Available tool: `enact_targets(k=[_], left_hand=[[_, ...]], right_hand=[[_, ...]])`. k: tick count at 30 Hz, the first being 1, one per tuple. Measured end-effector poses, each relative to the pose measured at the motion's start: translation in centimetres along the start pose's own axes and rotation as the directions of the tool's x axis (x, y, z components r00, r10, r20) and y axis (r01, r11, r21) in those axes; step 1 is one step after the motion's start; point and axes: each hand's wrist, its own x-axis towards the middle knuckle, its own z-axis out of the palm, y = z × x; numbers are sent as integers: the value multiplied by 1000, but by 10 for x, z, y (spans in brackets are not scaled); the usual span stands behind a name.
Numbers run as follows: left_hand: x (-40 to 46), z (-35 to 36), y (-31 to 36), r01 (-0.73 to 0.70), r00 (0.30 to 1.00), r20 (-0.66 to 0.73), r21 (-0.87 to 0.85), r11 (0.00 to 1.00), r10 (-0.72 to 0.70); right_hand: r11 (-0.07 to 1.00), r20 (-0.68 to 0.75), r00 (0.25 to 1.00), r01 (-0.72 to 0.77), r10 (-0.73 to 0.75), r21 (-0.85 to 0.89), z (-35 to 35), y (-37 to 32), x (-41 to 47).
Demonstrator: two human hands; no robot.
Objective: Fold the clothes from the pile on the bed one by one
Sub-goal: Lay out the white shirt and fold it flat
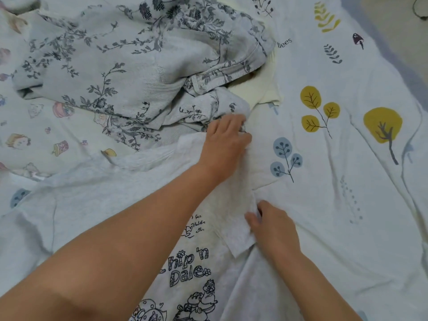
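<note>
A light grey T-shirt (97,200) with a black "Chip 'n Dale" print lies spread on the bed in front of me. Its right side and sleeve (222,205) are folded inward over the body. My left hand (225,137) reaches across and grips the far end of this fold, fingers curled into the cloth near the shoulder. My right hand (271,224) pinches the near edge of the folded sleeve. Behind the shirt lies the pile: a grey garment with dark floral print (111,66) and a cream garment (264,89) partly under it.
A pale cloth with small cartoon figures (34,135) lies at the left under the pile. The bed sheet (347,193), printed with yellow and blue leaves, stretches out to the right. Bare floor (403,22) shows at the top right corner.
</note>
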Motion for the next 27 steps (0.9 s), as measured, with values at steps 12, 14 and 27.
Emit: enact_targets(k=[12, 14, 27], left_hand=[[56, 20, 5, -11, 997, 76, 67, 998, 6], [54, 20, 10, 32, 998, 57, 122, 992, -39], [-46, 22, 4, -172, 923, 377, 213, 962, 81]], right_hand=[[982, -347, 922, -131, 172, 137, -22, 10, 21], [988, -384, 913, -152, 141, 4, -22, 6, 26], [879, -49, 977, 163, -206, -447, 7, -5, 26]])
